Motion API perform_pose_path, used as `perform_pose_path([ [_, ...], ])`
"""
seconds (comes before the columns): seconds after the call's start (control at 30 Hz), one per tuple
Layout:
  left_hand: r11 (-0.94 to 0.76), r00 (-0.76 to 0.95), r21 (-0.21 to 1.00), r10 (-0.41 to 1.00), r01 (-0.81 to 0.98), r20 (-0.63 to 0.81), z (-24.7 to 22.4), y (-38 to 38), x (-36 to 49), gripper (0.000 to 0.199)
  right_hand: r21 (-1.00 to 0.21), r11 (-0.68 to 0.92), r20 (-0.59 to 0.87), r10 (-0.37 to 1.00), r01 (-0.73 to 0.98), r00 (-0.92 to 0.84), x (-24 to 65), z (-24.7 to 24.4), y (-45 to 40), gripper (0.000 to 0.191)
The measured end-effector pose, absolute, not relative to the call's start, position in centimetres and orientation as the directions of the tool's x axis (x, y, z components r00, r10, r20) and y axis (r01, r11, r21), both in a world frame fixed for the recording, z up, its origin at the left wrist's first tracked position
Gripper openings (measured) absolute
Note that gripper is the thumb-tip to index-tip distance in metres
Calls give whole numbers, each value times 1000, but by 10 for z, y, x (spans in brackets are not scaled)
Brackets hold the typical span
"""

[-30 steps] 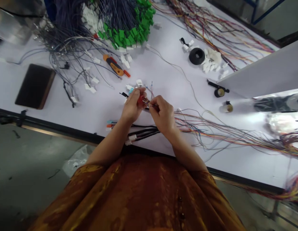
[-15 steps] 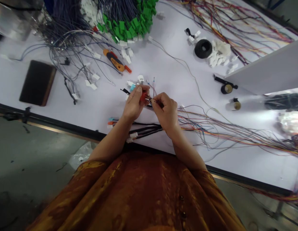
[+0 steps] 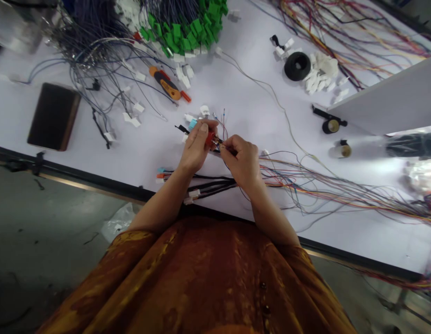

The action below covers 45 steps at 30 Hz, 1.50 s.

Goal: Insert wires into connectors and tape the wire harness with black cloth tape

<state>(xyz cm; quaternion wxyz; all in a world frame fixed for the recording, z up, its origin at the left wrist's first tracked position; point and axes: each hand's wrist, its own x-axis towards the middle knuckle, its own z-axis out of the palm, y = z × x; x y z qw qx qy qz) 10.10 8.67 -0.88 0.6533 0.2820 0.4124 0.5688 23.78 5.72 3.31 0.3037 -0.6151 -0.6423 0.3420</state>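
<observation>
Above the front part of the table, my left hand (image 3: 197,146) is closed round a red connector (image 3: 210,138), its fingers partly covering it. Close by on the right, my right hand (image 3: 240,160) pinches a thin wire (image 3: 220,141) at the connector's open side. Whether the wire's tip sits inside the connector is too small to tell. White and light blue connectors (image 3: 192,124) lie just beyond my left hand. Under my wrists run black-sleeved cables (image 3: 215,186) with white, orange and blue plugs at their left ends.
A phone (image 3: 54,117) lies at the left, and an orange-black cutter (image 3: 165,83) lies behind my hands. Green connectors (image 3: 187,35) on bundled wires fill the back. A black tape roll (image 3: 297,66) and white connectors (image 3: 321,72) sit back right, near an upright white panel (image 3: 389,99). Long loose wires (image 3: 340,192) stretch rightward.
Both hands stay together at the red connector, with the right hand shifted very slightly. The whole view has moved a little; nothing was let go or picked up.
</observation>
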Motion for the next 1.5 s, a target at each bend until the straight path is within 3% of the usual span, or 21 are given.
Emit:
perform_pose_path([
  [0.17, 108, 58, 881, 994, -460, -92, -13, 82, 101, 30, -803, 21, -28, 997, 596, -74, 236, 31, 58, 9],
  [0.33, 264, 9, 858, 957, -442, -290, -12, 77, 104, 17, -810, 62, 6, 995, 583, -97, 236, 25, 61, 7],
  [0.43, 293, 28, 841, 949, -456, -315, -13, 79, 104, 17, -840, 76, 2, 991, 538, -136, 240, 29, 60, 4],
  [0.63, 226, 67, 883, 974, -412, -218, -16, 79, 107, 23, -845, 125, 47, 986, 520, -160, 242, 29, 57, 12],
  [0.83, 256, 33, 860, 963, -441, -269, -10, 78, 106, 26, -790, 212, 174, 977, 575, -122, 243, 28, 56, 13],
  [0.97, 140, 47, 943, 990, -302, -132, -14, 80, 102, 34, -714, 199, 187, 978, 671, -91, 245, 33, 58, 14],
  [1.13, 26, 101, 983, 995, -179, -8, -25, 83, 100, 47, -807, 266, 256, 962, 528, -92, 248, 27, 57, 9],
  [1.33, 123, 130, 983, 986, -138, -105, -23, 83, 100, 47, -781, 310, 286, 949, 542, -131, 251, 28, 55, 15],
  [1.5, 116, 141, 985, 985, -126, -98, -19, 83, 99, 46, -718, 344, 272, 939, 605, -211, 250, 32, 55, 19],
])
